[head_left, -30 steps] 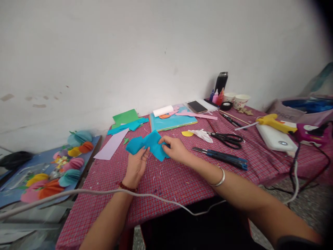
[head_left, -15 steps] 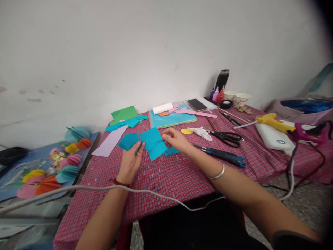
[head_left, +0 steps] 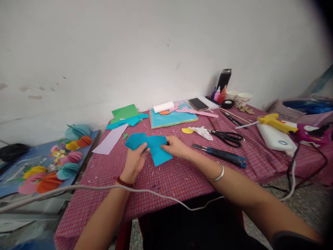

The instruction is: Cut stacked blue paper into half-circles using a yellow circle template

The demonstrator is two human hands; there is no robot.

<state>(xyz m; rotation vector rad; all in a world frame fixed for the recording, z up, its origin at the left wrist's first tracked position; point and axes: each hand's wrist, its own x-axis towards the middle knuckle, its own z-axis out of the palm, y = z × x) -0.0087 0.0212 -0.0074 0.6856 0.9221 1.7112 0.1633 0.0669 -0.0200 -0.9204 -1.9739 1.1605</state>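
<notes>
My left hand (head_left: 134, 160) is closed on blue paper pieces (head_left: 135, 140), thumb on top, held over the checked tablecloth. Against them, to the right, is a wider blue paper piece (head_left: 159, 153) with its lower edge hanging down. My right hand (head_left: 178, 147) pinches the upper right edge of that piece between thumb and fingers. Whether the two blue parts are joined is hidden by overlap. Right of my hands lie a blue box cutter (head_left: 226, 157) with its blade out and black-handled scissors (head_left: 226, 138).
A lilac strip (head_left: 110, 139), green paper (head_left: 125, 111) and a stack of coloured sheets (head_left: 174, 119) lie behind. To the right are a yellow glue gun (head_left: 278, 122) and a white box (head_left: 275, 139). A white cable (head_left: 104, 188) crosses in front. Paper fruits (head_left: 49, 182) sit at left.
My right hand has taken hold of the wider blue piece, which has turned and dropped slightly. Both hands shifted a little right. The blue paper on the table beneath no longer shows.
</notes>
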